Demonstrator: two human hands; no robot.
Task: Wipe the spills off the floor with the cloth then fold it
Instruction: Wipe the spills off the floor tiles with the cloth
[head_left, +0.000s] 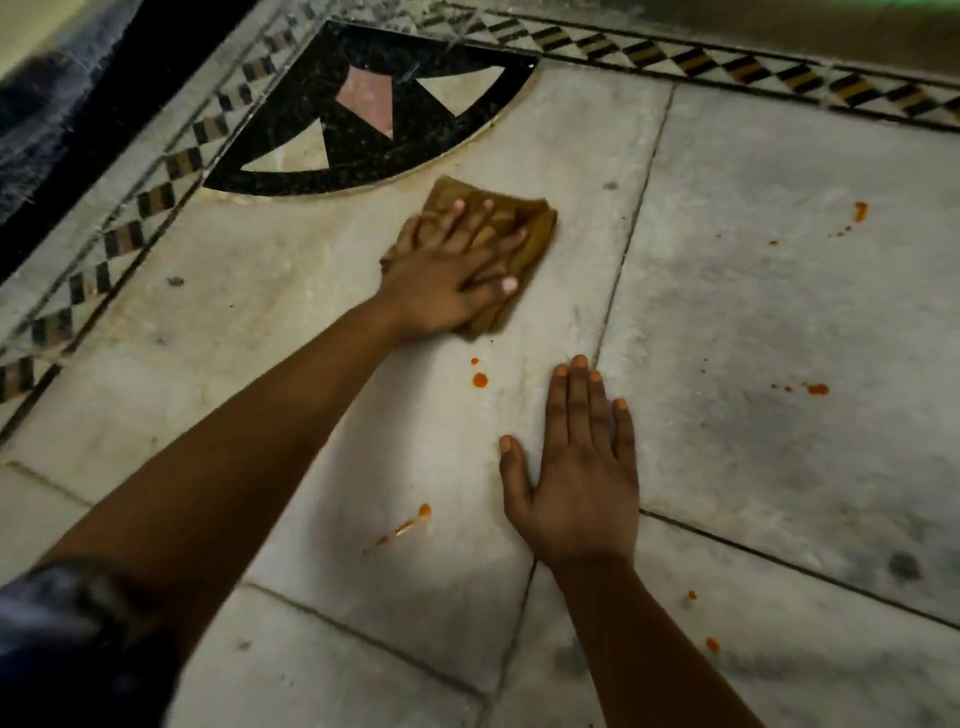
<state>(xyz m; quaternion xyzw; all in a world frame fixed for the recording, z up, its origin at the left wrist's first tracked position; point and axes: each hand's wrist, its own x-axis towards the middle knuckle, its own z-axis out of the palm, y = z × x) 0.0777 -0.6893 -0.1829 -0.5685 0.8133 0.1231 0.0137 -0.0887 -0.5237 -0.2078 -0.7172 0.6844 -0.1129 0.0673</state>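
Observation:
A crumpled brown cloth (530, 228) lies on the white marble floor (779, 312), just below a black inlay. My left hand (447, 280) presses flat on the cloth with fingers spread. My right hand (576, 467) rests palm down on the bare floor, fingers apart, holding nothing. Orange-red spills dot the floor: a round drop (479, 380) between the two hands, a streak (410, 522) left of my right wrist, drops (816, 388) to the right, a smear (860, 210) at the far right, and spots (711, 644) near my right forearm.
A black quarter-circle inlay (363, 156) with pink and white triangles fills the floor's corner. A checkered border strip (727, 67) runs along the top and left edges. A dark wall base (78, 135) stands at the upper left. Dark grout lines cross the slabs.

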